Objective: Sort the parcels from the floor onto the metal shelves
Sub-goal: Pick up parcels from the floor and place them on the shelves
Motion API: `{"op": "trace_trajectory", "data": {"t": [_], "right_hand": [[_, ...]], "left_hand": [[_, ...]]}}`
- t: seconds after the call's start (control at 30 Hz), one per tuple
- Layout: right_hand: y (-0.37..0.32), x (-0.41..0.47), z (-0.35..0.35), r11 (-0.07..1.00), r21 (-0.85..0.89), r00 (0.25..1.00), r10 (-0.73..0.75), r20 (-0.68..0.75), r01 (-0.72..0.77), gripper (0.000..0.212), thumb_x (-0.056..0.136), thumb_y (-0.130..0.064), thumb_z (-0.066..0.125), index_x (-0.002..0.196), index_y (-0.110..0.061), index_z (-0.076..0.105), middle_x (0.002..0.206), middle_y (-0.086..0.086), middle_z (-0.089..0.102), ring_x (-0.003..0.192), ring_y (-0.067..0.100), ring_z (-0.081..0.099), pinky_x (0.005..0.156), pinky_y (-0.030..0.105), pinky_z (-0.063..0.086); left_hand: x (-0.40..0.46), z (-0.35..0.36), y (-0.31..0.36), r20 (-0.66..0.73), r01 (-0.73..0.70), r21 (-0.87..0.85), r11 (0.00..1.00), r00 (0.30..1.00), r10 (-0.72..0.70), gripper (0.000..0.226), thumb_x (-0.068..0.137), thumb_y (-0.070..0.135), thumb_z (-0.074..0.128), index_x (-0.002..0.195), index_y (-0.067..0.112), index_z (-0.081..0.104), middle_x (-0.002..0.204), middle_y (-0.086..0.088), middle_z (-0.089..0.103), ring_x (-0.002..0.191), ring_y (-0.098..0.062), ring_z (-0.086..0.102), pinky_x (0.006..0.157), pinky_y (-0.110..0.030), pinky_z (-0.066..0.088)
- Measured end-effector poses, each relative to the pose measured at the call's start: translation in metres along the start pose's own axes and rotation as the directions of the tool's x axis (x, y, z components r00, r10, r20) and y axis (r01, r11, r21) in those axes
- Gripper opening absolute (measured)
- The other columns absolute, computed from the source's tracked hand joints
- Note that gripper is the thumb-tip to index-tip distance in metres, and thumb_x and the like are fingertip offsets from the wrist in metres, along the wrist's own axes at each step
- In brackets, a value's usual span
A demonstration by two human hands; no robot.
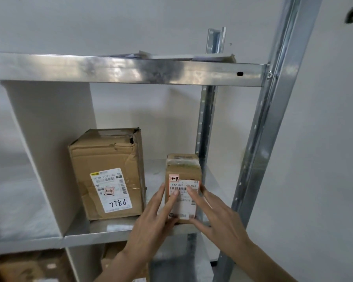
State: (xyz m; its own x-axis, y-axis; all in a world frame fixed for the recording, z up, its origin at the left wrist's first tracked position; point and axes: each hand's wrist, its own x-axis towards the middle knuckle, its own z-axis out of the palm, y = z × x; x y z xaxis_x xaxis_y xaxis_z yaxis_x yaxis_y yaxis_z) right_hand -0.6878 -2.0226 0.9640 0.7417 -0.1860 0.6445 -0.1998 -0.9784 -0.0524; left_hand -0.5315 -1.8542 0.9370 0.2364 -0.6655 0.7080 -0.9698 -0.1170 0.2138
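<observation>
Parcels here go on the metal shelves (130, 73), a galvanised rack w/ an upright post (273, 127) at right and a white divider panel (49, 151) on the left of the bay. Mid shelf (110, 228) carries two cardboard boxes. The big parcel (108, 171) stands upright at left, dented and creased, w/ a white label reading "7786" and a small tag. The small parcel (182, 188) stands upright just beside it on the right, near the shelf's front edge, clear tape over its top, label facing out w/ a red-edged tag at the upper corner. Both hands are on this small one: left hand (151, 222) w/ straight fingers laid flat on the label face and left side, right hand (216, 216) w/ straight fingers touching the label and the right edge, thumb low at the front. Neither grip is clenched; both lie released, fingers flat vs. the box, which sits betw. them. More boxes (29, 267) show blurred on the shelf below, and flat paper packets (171, 57) lie on the top shelf.
</observation>
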Motion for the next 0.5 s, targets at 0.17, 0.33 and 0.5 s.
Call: {"op": "trace_trajectory", "data": {"t": [0.17, 0.33, 0.5], "right_hand": [[0.005, 0.003, 0.003, 1.0, -0.013, 1.0, -0.027, -0.016, 0.027, 0.099, 0.085, -0.051, 0.073, 0.165, -0.037, 0.015, 0.147, 0.002, 0.058, 0.121, 0.016, 0.066, 0.074, 0.031, 0.065], [0.003, 0.01, 0.009, 0.999, -0.04, 1.0, -0.03, -0.004, 0.03, 0.121, 0.072, -0.041, 0.092, 0.165, -0.035, 0.015, 0.147, 0.004, 0.057, 0.122, 0.019, 0.066, 0.074, 0.03, 0.063], [0.003, 0.017, 0.016, 0.999, -0.039, 1.0, -0.012, -0.01, 0.011, 0.115, 0.073, -0.035, 0.093, 0.164, -0.033, 0.022, 0.147, 0.008, 0.057, 0.124, 0.022, 0.065, 0.074, 0.031, 0.064]], "left_hand": [[0.003, 0.004, -0.001, 0.012, 0.011, 0.075, 0.997, 1.0, -0.012, 0.087, 0.093, 0.041, 0.063, 0.163, 0.027, 0.014, 0.169, -0.008, 0.016, 0.147, -0.029, 0.038, 0.099, -0.045, 0.053], [0.013, 0.008, 0.0, -0.001, 0.044, 0.083, 0.996, 0.999, -0.044, 0.087, 0.094, 0.034, 0.065, 0.163, 0.027, 0.012, 0.168, -0.008, 0.02, 0.149, -0.029, 0.034, 0.104, -0.046, 0.052], [0.021, 0.013, -0.007, 0.014, 0.069, 0.077, 0.995, 0.997, -0.071, 0.094, 0.092, 0.025, 0.073, 0.163, 0.029, 0.011, 0.168, -0.007, 0.02, 0.149, -0.028, 0.035, 0.102, -0.047, 0.053]]}}
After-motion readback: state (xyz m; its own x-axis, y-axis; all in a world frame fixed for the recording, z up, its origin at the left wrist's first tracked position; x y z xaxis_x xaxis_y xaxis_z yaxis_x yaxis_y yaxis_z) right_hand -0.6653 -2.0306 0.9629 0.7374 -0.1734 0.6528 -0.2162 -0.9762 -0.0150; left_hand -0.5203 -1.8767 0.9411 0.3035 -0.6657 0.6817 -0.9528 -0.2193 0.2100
